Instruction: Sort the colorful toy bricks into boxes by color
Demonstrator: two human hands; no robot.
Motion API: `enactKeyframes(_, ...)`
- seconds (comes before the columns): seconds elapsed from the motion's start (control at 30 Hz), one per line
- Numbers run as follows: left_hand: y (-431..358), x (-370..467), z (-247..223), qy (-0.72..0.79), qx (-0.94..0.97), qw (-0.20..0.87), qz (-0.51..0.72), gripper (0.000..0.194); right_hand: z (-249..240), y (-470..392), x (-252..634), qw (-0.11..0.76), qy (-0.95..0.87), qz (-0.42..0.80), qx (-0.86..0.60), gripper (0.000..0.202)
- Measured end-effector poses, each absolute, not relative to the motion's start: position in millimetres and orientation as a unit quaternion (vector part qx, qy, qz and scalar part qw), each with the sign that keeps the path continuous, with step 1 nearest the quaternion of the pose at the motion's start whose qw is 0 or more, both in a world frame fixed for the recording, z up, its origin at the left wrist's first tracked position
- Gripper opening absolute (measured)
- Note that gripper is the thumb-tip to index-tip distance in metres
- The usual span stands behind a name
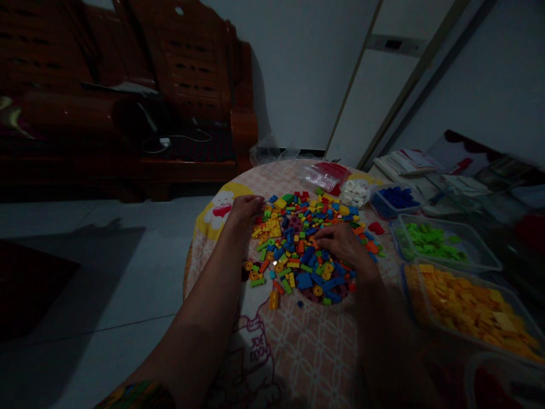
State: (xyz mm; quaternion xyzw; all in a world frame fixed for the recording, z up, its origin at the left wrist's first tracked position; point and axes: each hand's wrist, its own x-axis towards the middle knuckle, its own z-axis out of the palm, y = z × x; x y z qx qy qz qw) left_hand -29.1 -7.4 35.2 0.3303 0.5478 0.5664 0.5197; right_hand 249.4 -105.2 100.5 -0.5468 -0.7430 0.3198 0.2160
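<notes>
A loose pile of small building bricks (304, 278) in blue, yellow, red, green and orange covers the middle of the round table. My left hand (247, 209) is at the pile's left edge, fingers bent together; what they hold, if anything, is too dark to tell. Over the right part of the pile, my right hand (339, 241) reaches down with thumb and fingertips pinched beside an orange brick; whether that brick is in the fingers is unclear. One yellow brick (273, 300) lies at the pile's near edge.
Clear boxes stand on the right, holding blue pieces (399, 197), green pieces (434, 241) and yellow pieces (477, 307). White pieces (355, 192) and a red tray (334, 173) lie at the back. A wooden bench (242, 125) stands beyond the table.
</notes>
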Motion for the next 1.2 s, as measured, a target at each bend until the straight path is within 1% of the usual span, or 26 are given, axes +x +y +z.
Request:
enactKeyframes(0.17, -8, -30, 35, 0.538, 0.331, 0.527, 0.568, 0.005, 94, -107, 236, 0.09, -0.797, 0.259, -0.539, 0.023)
enactKeyframes(0.23, -8, -30, 35, 0.537, 0.33, 0.527, 0.57, 0.002, 91, -107, 231, 0.08, -0.796, 0.257, -0.543, 0.022)
enactKeyframes(0.27, -8, -30, 35, 0.537, 0.33, 0.527, 0.571, 0.002, 89, -107, 230, 0.087, -0.787, 0.277, -0.545, 0.018)
enactKeyframes(0.33, -8, -30, 36, 0.538, 0.329, 0.526, 0.571, 0.003, 89, -107, 232, 0.11, -0.743, 0.355, -0.556, 0.011)
enactKeyframes(0.4, -8, -30, 36, 0.54, 0.327, 0.526, 0.57, 0.003, 89, -106, 237, 0.148, -0.679, 0.434, -0.573, 0.008)
enactKeyframes(0.5, -8, -30, 36, 0.542, 0.329, 0.522, 0.571, 0.003, 89, -104, 247, 0.214, -0.612, 0.488, -0.585, 0.009)
enactKeyframes(0.63, -10, -30, 38, 0.54, 0.337, 0.522, 0.568, 0.01, 88, -100, 256, 0.277, -0.571, 0.52, -0.572, 0.023)
enactKeyframes(0.8, -11, -29, 41, 0.548, 0.337, 0.526, 0.556, 0.009, 85, -96, 266, 0.366, -0.541, 0.524, -0.546, 0.037)
enactKeyframes(0.9, -10, -29, 41, 0.547, 0.335, 0.525, 0.559, 0.012, 81, -92, 274, 0.416, -0.512, 0.516, -0.547, 0.037)
enactKeyframes(1.03, -11, -29, 47, 0.537, 0.356, 0.522, 0.559, 0.019, 83, -90, 275, 0.426, -0.499, 0.539, -0.528, 0.037)
enactKeyframes(1.1, -13, -28, 58, 0.514, 0.397, 0.515, 0.559, 0.023, 86, -92, 268, 0.42, -0.508, 0.557, -0.505, 0.038)
enactKeyframes(1.2, -20, -19, 80, 0.467, 0.479, 0.493, 0.556, 0.035, 87, -94, 249, 0.431, -0.51, 0.572, -0.477, 0.037)
